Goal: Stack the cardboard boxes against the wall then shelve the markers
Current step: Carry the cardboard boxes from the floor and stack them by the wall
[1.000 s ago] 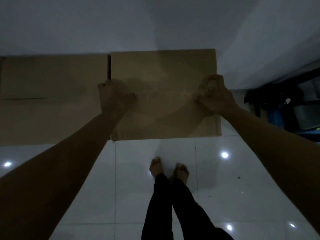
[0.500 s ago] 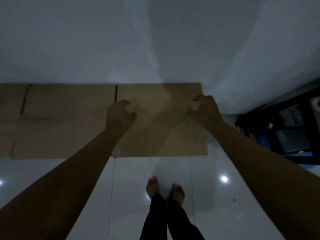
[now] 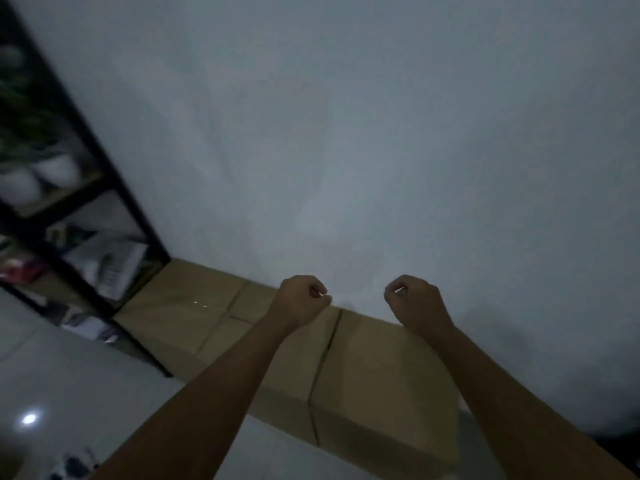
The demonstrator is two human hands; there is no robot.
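Brown cardboard boxes stand in a row on the floor against the white wall. The right box (image 3: 384, 379) sits flush beside the middle box (image 3: 277, 348), and a further box (image 3: 180, 303) reaches the shelf. My left hand (image 3: 301, 299) hovers above the boxes with fingers curled, holding nothing. My right hand (image 3: 415, 299) does the same to its right, in front of the wall. No markers can be made out.
A black metal shelf (image 3: 104, 161) stands at the left against the wall, holding white pots (image 3: 38, 174) with plants, papers and packets. Glossy white floor tiles (image 3: 69, 382) lie in front. Some small dark items (image 3: 72, 462) lie at the bottom left.
Both hands have let go of the right box and lifted off it, fingers curling shut. The view has swung up and left, bringing the shelf into sight.
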